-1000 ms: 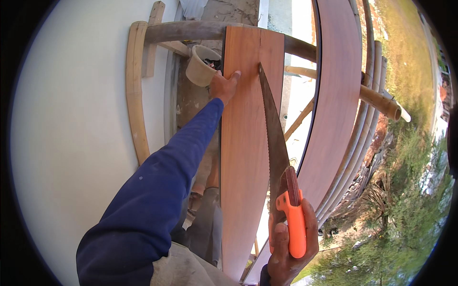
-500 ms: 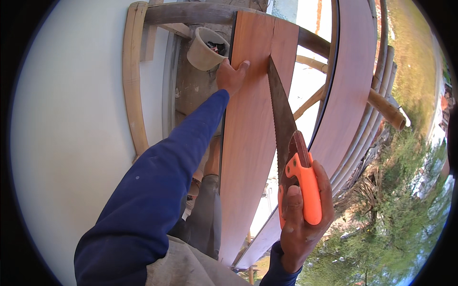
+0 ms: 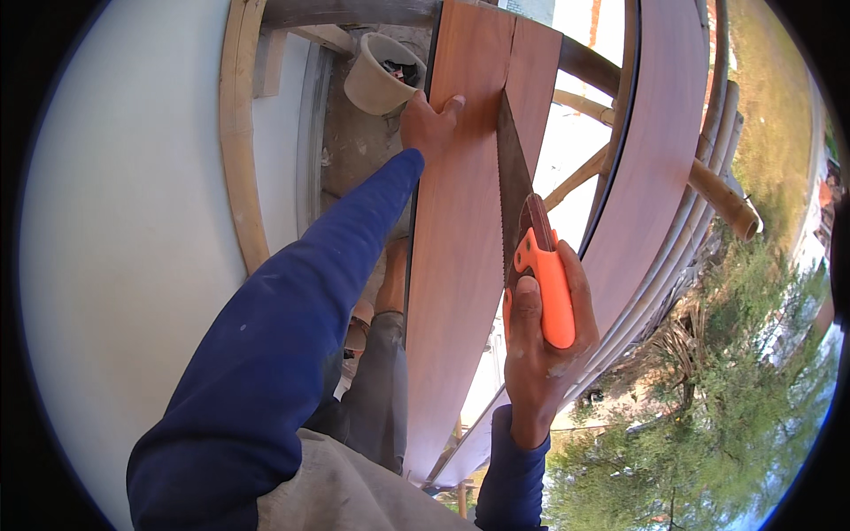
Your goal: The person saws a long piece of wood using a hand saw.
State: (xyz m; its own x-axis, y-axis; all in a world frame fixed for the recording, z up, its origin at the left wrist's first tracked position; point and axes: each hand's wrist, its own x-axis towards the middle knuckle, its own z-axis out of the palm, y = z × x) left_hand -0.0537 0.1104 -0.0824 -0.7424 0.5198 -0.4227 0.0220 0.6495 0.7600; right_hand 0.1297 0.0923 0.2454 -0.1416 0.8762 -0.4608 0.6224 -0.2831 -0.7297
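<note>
A long reddish-brown board [image 3: 460, 221] stretches away from me, a dark strip along its left edge. My left hand [image 3: 428, 124] grips that edge near the far end, thumb on top; its other fingers are partly hidden. My right hand [image 3: 551, 332] is wrapped round the orange handle of a handsaw [image 3: 516, 168]. The saw's toothed blade slants forward into the board, its tip end hidden below the surface. From the blade, a thin cut line runs along the board to the far end.
A pale bucket [image 3: 376, 88] with dark bits inside stands beyond my left hand. Bamboo poles [image 3: 237, 133] frame the scaffold, and one cut pole end [image 3: 739, 215] juts out at right. A second board [image 3: 655, 133] lies to the right. A white wall [image 3: 115, 248] fills the left side.
My right hand has pushed the saw forward, so the handle is farther up the board and less blade shows. My left hand keeps its hold on the edge. The view has shifted slightly.
</note>
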